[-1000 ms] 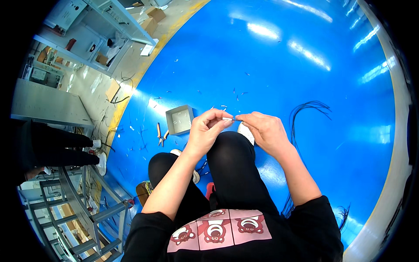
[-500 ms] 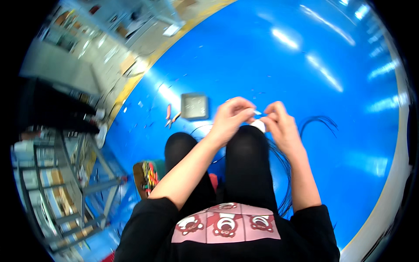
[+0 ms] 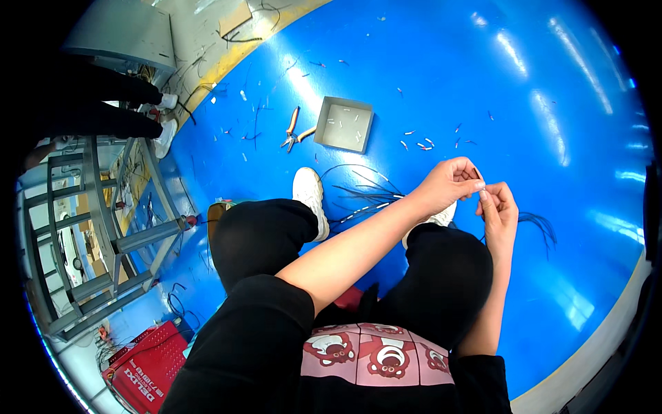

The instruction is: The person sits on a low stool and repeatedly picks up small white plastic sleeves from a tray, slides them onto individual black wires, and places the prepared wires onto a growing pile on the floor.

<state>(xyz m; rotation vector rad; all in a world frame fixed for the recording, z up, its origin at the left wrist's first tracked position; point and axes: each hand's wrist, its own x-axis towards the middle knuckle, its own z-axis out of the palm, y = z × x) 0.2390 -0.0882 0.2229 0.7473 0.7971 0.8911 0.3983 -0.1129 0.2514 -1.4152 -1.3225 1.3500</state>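
My left hand and my right hand meet above my right knee, fingertips pinched together. Between them is a thin dark wire, its end poking up past the left fingers; most of it is hidden by the fingers. Behind my right wrist, a bundle of black wires fans out over the floor. More black wires, some with white sleeves, lie between my shoes.
A grey square box holding small white pieces sits on the blue floor. Beside it lie wire strippers with orange handles. Scraps are scattered about. At left stand a metal frame, a red box and another person's legs.
The view has shifted, and the grey box and strippers show higher up. My knees are wider apart, uncovering the shoes and wires. Both hands remain together, now further right in view.
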